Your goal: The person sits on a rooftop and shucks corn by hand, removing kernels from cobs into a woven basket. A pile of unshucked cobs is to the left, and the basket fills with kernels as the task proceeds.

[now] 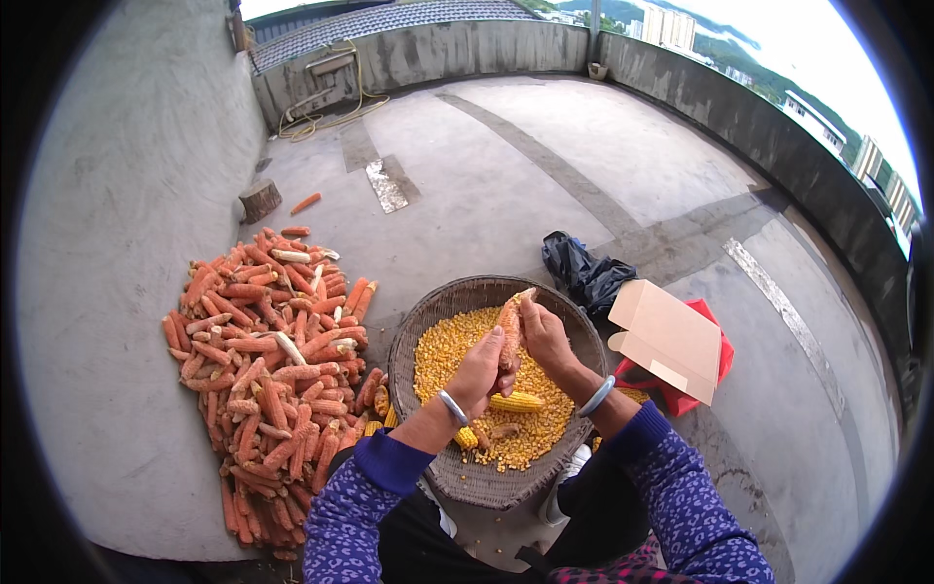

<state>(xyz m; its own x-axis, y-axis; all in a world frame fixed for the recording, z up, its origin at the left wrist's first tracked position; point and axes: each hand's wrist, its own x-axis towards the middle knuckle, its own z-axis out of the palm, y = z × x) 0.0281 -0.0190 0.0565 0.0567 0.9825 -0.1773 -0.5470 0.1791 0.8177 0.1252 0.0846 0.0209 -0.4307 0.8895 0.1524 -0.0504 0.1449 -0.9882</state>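
My left hand [478,365] grips the lower part of a mostly bare, reddish corn cob [511,332], which stands nearly upright. Around its upper end, from the right side, close the fingers of my right hand [543,332]. Both hands are above a round woven basket [412,332] that sits between my feet. Loose yellow corn kernels [456,339] cover much of the basket's inside. Among them lie a full ear of corn [516,401] and a second one [465,438], partly under my left wrist, with small brownish cob pieces [503,431] nearby.
A large heap of stripped cobs [270,350] lies left of the basket against the wall. Beyond it is a wooden stump [260,201]. To the right are a black plastic bag [584,270], a cardboard box [668,336] and a red bag [722,358]. A yellow hose [357,109] lies at the back.
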